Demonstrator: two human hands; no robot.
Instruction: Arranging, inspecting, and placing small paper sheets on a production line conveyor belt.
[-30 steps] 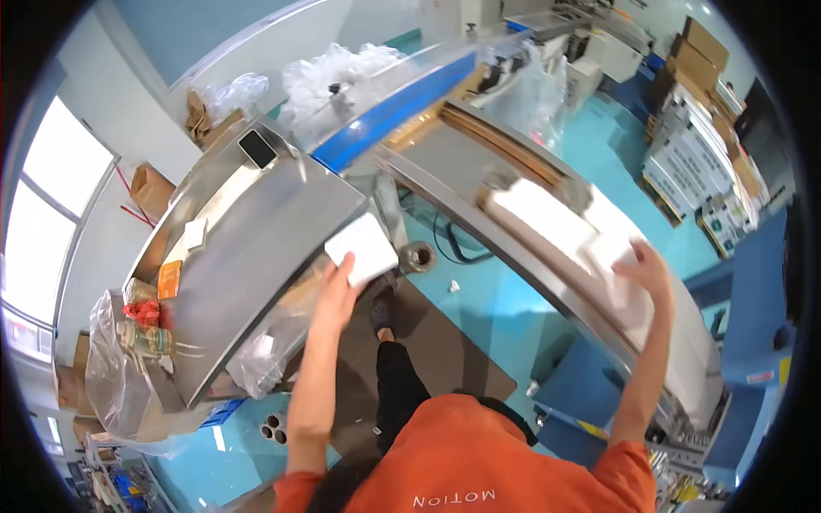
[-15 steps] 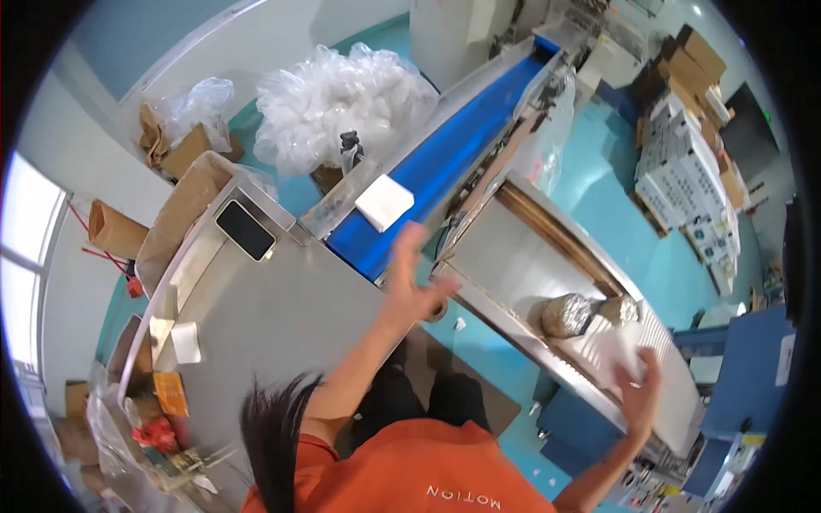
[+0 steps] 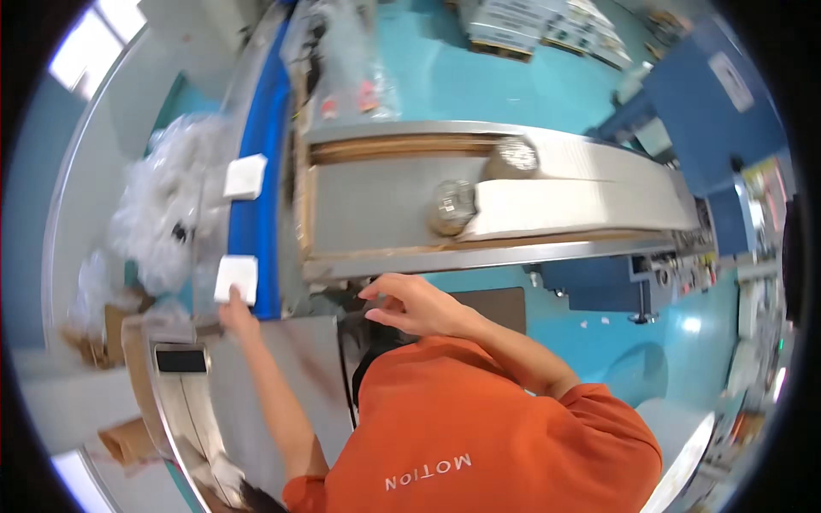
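Observation:
My left hand [image 3: 239, 316] reaches to the near end of a blue conveyor belt [image 3: 268, 218]. Its thumb lies over the near edge of a flat white square packet [image 3: 237, 275], and the other fingers are mostly hidden. A second white packet [image 3: 245, 177] rests farther along the same belt. Bent across in front of my body, my right hand [image 3: 412, 305] has its fingers partly apart and nothing visible in them. It hovers near the front edge of a metal trough table [image 3: 376, 201], slightly blurred.
Long white rows [image 3: 581, 205] lie in the trough, with two round silvery pieces [image 3: 453, 206] at their left ends. A phone [image 3: 181, 360] lies on the metal worktable [image 3: 299, 350] at left. Clear plastic bags [image 3: 167, 205] heap beyond the belt. Blue machinery [image 3: 701, 94] stands at right.
My view has swung to the right. My right hand, which held something white, has come back from the trough without it. My left hand has moved onto a packet at the belt, where two packets now show.

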